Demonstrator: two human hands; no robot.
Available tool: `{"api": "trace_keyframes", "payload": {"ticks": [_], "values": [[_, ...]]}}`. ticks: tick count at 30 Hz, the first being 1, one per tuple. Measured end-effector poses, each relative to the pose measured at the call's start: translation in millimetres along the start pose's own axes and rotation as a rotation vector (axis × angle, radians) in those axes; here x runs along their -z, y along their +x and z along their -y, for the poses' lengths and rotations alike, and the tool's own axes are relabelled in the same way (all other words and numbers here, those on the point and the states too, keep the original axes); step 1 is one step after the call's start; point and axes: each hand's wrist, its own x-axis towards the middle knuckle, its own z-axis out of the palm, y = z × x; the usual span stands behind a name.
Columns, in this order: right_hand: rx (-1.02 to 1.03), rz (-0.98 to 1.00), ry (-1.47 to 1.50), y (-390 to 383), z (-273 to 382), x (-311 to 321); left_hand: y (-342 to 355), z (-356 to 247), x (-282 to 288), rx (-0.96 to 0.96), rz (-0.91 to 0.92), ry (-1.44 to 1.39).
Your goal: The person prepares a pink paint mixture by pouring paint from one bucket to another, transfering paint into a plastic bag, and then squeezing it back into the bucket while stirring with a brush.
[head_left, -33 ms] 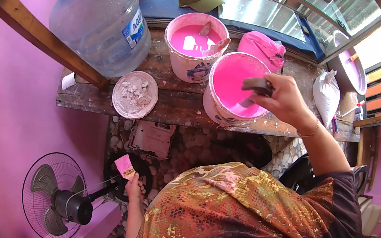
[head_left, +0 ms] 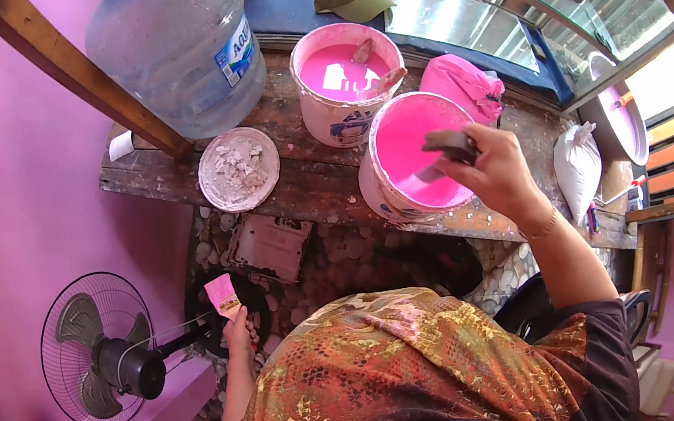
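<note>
My left hand (head_left: 239,335) is closed around a paintbrush (head_left: 223,290) whose bristles are coated pink and point upward. Over the mouth of the nearer white bucket (head_left: 371,192), my right hand (head_left: 500,169) grips a dark brown, stick-like tool (head_left: 452,146). Its lower part is blurred and reaches down inside the bucket, near pink paint (head_left: 401,160); its exact kind cannot be made out. Behind stands a second bucket (head_left: 327,120) of liquid pink paint, with a paint-smeared stick (head_left: 387,82) against its rim.
Both buckets stand on a worn wooden bench (head_left: 296,173). A pale lid (head_left: 215,190) with whitish lumps, a large water bottle (head_left: 168,87), a pink bag (head_left: 458,85) and a white sack (head_left: 578,172) surround them. A fan (head_left: 137,365) is at left, a glass case (head_left: 498,0) behind.
My right hand and the tool have shifted very slightly over the bucket. The left hand with the paintbrush has hardly moved.
</note>
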Motion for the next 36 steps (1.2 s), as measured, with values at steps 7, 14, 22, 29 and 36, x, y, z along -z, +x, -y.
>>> {"api": "trace_keyframes", "payload": {"ticks": [7,14,22,29,36], "values": [[-0.002,-0.189,-0.639,11,-2,19,0,-16,-8,-0.016,0.039,0.084],[-0.095,0.034,-0.447,-11,9,5,0,-20,-4,-0.057,0.085,0.063],[-0.022,-0.202,-0.744,2,11,7,-65,-95,-67,-0.166,0.349,0.015],[0.002,-0.071,-0.528,-24,7,17,-98,-167,-117,-0.368,0.512,0.076],[0.039,-0.162,-0.399,-29,-9,46,-86,-212,-220,-0.630,0.378,-0.052]]}}
